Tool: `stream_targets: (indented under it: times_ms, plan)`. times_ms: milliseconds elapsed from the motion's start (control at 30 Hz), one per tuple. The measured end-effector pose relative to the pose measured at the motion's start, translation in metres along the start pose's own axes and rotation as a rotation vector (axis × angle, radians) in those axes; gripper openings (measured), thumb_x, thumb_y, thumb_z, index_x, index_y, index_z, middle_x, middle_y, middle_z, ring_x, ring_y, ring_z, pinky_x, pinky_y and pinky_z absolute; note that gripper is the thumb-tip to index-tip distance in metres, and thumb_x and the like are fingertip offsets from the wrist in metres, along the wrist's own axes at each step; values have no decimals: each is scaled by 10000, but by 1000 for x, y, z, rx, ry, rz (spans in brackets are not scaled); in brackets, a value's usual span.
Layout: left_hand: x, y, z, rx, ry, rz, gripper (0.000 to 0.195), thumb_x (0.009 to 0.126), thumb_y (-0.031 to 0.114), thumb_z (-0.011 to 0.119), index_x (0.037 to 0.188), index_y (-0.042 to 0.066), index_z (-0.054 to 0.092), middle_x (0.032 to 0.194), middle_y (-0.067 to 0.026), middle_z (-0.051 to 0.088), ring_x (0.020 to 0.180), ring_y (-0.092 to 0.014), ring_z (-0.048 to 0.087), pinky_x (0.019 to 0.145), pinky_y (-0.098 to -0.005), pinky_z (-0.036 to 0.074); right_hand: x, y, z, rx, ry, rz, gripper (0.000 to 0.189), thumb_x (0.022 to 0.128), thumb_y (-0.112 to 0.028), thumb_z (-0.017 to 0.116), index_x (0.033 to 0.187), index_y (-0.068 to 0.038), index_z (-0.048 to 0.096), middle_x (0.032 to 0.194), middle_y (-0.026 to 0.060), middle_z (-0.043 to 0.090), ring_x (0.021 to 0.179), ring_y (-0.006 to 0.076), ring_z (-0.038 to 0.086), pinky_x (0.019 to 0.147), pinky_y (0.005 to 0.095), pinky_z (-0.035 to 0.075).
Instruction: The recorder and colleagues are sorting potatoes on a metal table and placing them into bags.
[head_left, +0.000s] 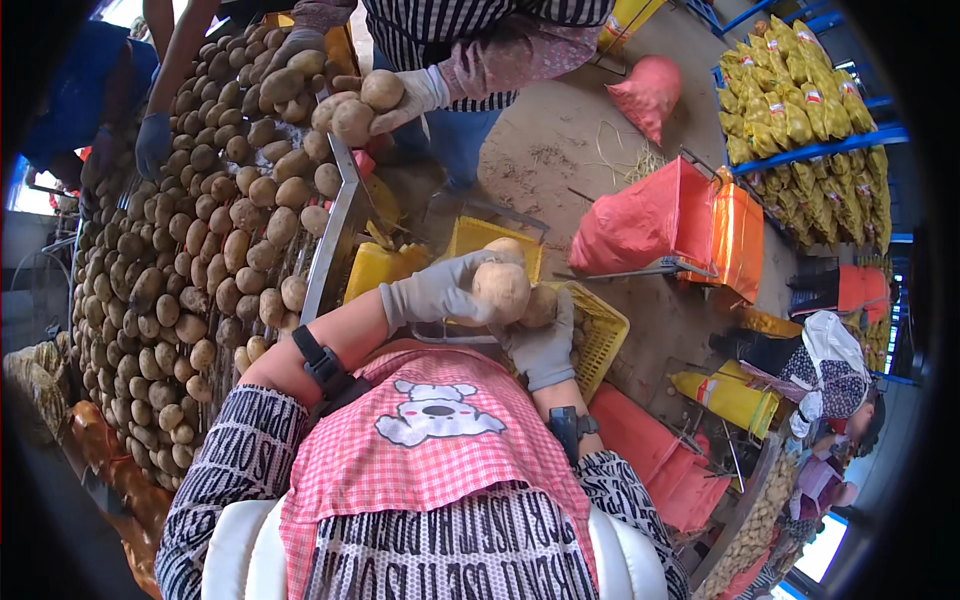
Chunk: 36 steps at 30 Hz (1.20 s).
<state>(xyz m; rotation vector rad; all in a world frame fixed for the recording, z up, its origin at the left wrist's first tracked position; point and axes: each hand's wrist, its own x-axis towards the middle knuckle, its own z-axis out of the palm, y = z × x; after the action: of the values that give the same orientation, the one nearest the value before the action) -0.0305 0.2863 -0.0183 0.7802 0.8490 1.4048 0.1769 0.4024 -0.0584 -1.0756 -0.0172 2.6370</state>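
Observation:
Grey work gloves cover both my hands, which meet in front of my chest. My left hand (442, 291) is closed around potatoes (501, 290), one large and pale, with another behind it. Against them, my right hand (541, 341) grips a browner potato (539, 306). Below and beyond the hands are a yellow plastic crate (606, 330) with potatoes in it and a second yellow crate (491, 244). Many loose potatoes (236, 251) cover the sorting table to the left, whose metal edge (337, 217) runs close by my left forearm.
Across the table, a co-worker's gloved hand (412, 101) holds potatoes; another gloved hand (152, 146) reaches over the table. Red mesh sacks (637, 221) on metal stands, an orange sack (739, 240) and a rack of filled yellow bags (795, 90) stand to the right, with more people beyond.

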Motion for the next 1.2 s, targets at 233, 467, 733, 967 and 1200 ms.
stream_targets:
  times_ms: [233, 467, 733, 967, 1200]
  plan:
    - [24, -24, -22, -730, 397, -614, 665, 914, 744, 420, 1309, 228, 562, 1110, -46, 715, 928, -232, 722, 661, -506, 600, 16, 8, 11, -152, 262, -3, 703, 840, -656, 621, 1328, -167, 490, 1232, 114, 535, 1055, 289, 566, 882, 491, 542]
    - [5, -69, -40, -620, 481, -714, 597, 953, 679, 416, 1325, 231, 544, 1228, -49, 658, 1014, -233, 687, 770, -522, 580, 32, 19, 4, -271, 355, -11, 818, 855, -627, 614, 1423, -73, 412, 1387, 169, 405, 1215, 294, 479, 1038, 469, 438]
    - [-66, -45, -42, -393, 431, -570, 466, 1001, 431, 489, 1276, 61, 554, 1258, -87, 585, 1037, -227, 598, 859, -446, 526, 39, 48, -6, -473, 515, 13, 810, 918, -555, 568, 1448, 29, 383, 1476, 169, 389, 1330, 276, 426, 1119, 414, 374]
    - [-213, -5, -7, -519, 883, -209, 345, 986, 388, 520, 1099, 89, 652, 875, 52, 575, 681, -35, 470, 594, -209, 387, 48, 138, 80, -1016, 15, 310, 354, 1018, -336, 498, 1146, -49, 662, 1050, 58, 698, 961, 167, 663, 839, 306, 536]
    - [-370, -84, 46, -216, 1028, 183, 271, 1013, 235, 524, 1119, 33, 670, 1026, -26, 670, 865, -97, 628, 754, -252, 525, 60, 282, 145, -1723, -722, 291, 245, 947, -211, 639, 1122, -43, 675, 1087, 43, 670, 1001, 156, 635, 861, 287, 498]
